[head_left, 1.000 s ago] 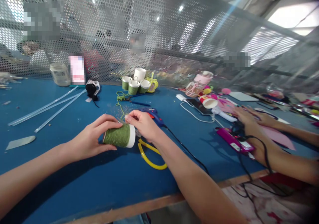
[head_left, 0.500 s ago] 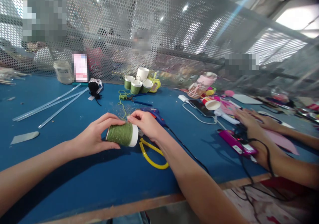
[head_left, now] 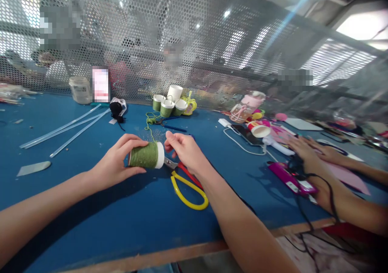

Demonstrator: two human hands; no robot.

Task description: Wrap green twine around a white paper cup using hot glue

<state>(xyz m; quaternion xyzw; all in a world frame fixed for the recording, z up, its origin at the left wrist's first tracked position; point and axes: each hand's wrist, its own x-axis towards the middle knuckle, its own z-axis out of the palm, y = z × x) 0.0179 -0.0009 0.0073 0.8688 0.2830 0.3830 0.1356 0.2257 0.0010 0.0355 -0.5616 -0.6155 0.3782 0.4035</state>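
Note:
My left hand [head_left: 121, 155] is wrapped round a paper cup [head_left: 144, 155] lying on its side in the air over the blue table. Green yarn covers its wall, and its white rim faces right. A strand of green yarn [head_left: 150, 132] runs from the cup back to a small tangle on the table. Just right of the rim is my right hand [head_left: 183, 149], apart from the cup, with fingers curled together; whatever they may hold is hidden. Below that hand lie scissors [head_left: 189, 202] with one yellow and one red handle, blades toward the cup.
Several small green-wrapped cups [head_left: 167, 108] and pliers [head_left: 169, 125] lie behind. Clear glue sticks [head_left: 69, 129] and a black yarn ball [head_left: 115, 108] are at left. At right are a phone [head_left: 247, 134], a purple device [head_left: 291, 178] with cables, and another person's hands [head_left: 303, 151].
My right hand has moved off the cup's rim to the right, exposing the scissors' blades and red handle. The cup has tilted slightly to nearly level in my left hand.

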